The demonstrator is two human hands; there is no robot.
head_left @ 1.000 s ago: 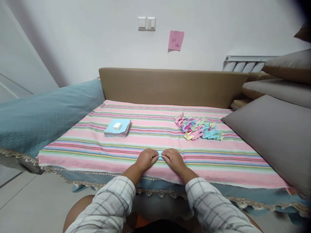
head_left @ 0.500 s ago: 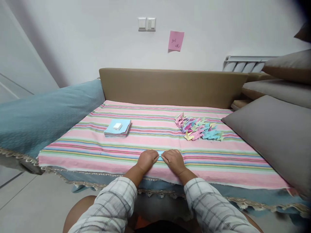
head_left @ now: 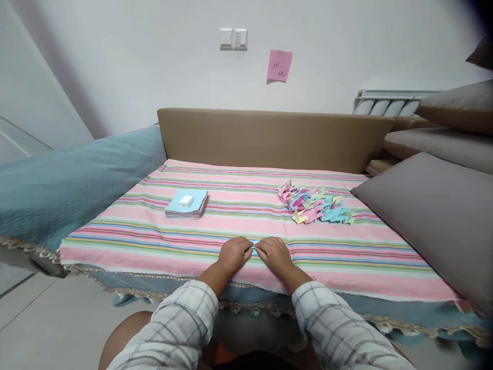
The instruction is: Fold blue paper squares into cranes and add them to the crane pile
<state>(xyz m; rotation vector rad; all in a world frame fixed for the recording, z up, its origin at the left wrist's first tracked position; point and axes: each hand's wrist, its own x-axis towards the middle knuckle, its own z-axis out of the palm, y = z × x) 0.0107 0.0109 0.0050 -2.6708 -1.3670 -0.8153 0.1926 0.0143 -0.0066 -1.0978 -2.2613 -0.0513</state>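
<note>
Between my two hands is a small piece of light-blue paper [head_left: 253,246], mostly covered by the fingers. My left hand [head_left: 234,255] pinches its left side, fingers closed. From the right, my right hand [head_left: 275,256] grips the paper with thumb and fingertips pressed together. Both hands rest low over the striped cloth [head_left: 215,180] near its front. How the paper is folded cannot be made out. Beyond my right hand lies a heap of folded paper cranes [head_left: 314,204] in pink, purple, yellow and blue.
A stack of square paper [head_left: 198,199] sits at the left, with a small white block [head_left: 186,201] on top. Grey cushions [head_left: 431,221] pile up on the right. A brown backrest [head_left: 269,139] runs along the wall, below a pink note [head_left: 279,66] and light switches [head_left: 233,39].
The fingertips have shifted slightly on the blue paper, and a thin pale edge now shows between them. Everything else stays where it was.
</note>
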